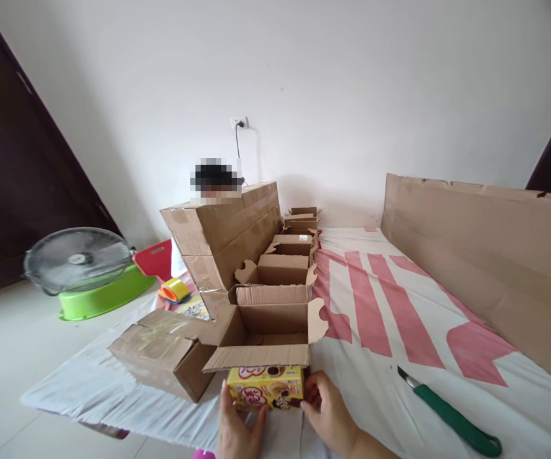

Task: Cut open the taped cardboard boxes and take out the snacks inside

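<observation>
Gripping a yellow box (266, 390) between them, the left hand (239, 430) and right hand (330, 411) hold its opposite ends in the head view, fingers bent, the right one slanting in from the lower right. The box is by the table's (88, 395) near edge, just before an open carton (278, 319), partly beneath its front flap (258, 357). Its red-and-white lettering (250, 396) is too unclear to read. 1 taped carton (160, 354) lies toward the table's left corner; a green-handled cutter (457, 414) lies to the right.
</observation>
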The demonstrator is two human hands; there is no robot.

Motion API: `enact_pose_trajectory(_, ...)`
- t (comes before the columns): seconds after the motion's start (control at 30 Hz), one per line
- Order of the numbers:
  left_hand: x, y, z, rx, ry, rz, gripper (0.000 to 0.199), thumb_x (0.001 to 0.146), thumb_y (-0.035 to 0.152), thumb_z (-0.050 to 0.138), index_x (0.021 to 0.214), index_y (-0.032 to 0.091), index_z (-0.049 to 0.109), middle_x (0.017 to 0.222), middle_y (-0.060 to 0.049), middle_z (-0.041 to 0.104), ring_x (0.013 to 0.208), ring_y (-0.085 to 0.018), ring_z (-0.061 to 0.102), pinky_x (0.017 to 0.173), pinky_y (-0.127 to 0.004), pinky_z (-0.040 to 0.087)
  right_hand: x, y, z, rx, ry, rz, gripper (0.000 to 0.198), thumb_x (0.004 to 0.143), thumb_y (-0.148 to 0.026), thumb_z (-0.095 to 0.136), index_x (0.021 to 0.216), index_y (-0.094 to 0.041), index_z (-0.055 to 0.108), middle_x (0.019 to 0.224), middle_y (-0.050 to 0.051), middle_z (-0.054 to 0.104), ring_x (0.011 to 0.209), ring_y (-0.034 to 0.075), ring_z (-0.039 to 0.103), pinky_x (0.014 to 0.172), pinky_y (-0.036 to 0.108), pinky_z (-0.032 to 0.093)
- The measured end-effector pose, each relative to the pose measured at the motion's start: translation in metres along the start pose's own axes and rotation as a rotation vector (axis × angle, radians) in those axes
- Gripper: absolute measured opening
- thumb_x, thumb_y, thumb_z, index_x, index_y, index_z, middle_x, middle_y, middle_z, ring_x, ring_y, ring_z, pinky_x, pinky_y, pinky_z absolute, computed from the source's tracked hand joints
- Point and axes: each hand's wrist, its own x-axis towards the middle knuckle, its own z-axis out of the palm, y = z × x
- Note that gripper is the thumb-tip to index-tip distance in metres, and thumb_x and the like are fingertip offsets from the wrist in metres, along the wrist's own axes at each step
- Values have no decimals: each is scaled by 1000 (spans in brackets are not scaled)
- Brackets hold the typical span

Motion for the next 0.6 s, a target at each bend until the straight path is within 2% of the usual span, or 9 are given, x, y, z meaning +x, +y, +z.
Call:
enact_pose_trajectory(0.07, 1, 4, 4, -14, -61, 4, 92, 78, 46, 62, 151, 16, 14, 136, -20, 51, 120, -35, 59, 97, -51, 51, 1, -2, -2, -22, 5, 29, 23, 69, -13, 59, 88, -23, 52, 81, 1, 62, 72, 18, 62, 63, 30, 50)
enact_pose_trajectory(0.2, 3, 5, 7, 6, -104, 25, 87, 87, 45, 52, 153, 14, 5, 149, -23, 37, 135, -37, 44, 106, -52, 43, 3, -2, -2, -28, 1, 81, 20, 71, -14, 58, 89, -22, 51, 80, 2, 63, 72, 19, 62, 64, 31, 50)
enact_pose_trajectory(0.6, 1, 5, 11, 74, -119, 33, 89, 89, 45, 50, 154, 9, 1, 152, -28, 31, 137, -40, 41, 105, -56, 43, 1, -1, -2, -16, 12, 57, 26, 74, -14, 57, 98, -22, 50, 85, 3, 62, 74, 19, 63, 66, 33, 52)
